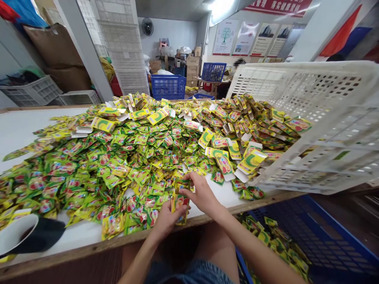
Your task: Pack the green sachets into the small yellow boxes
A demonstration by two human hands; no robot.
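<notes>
Near the table's front edge, my left hand (pixel 166 217) is wrapped round a small yellow and red printed carton (pixel 179 202), held upright with its top end away from me. My right hand (pixel 201 194) is closed at that top end, its thumb and fingers pinching a small green and yellow sachet (pixel 181 184); how far the sachet sits inside the carton I cannot tell. A wide heap of similar shiny sachets (pixel 118 169) lies just beyond and left of my hands. Unfolded-open cartons (pixel 225 163) with white flaps lie to the right and along the back of the heap.
A white perforated crate (pixel 334 130) lies tipped at the right, cartons spilling from it. Below the table's right side stands a blue crate (pixel 322 228) holding filled-looking cartons (pixel 281 246). A dark cup (pixel 44 236) stands at the left front edge. Stacked white crates (pixel 124 43) rise behind.
</notes>
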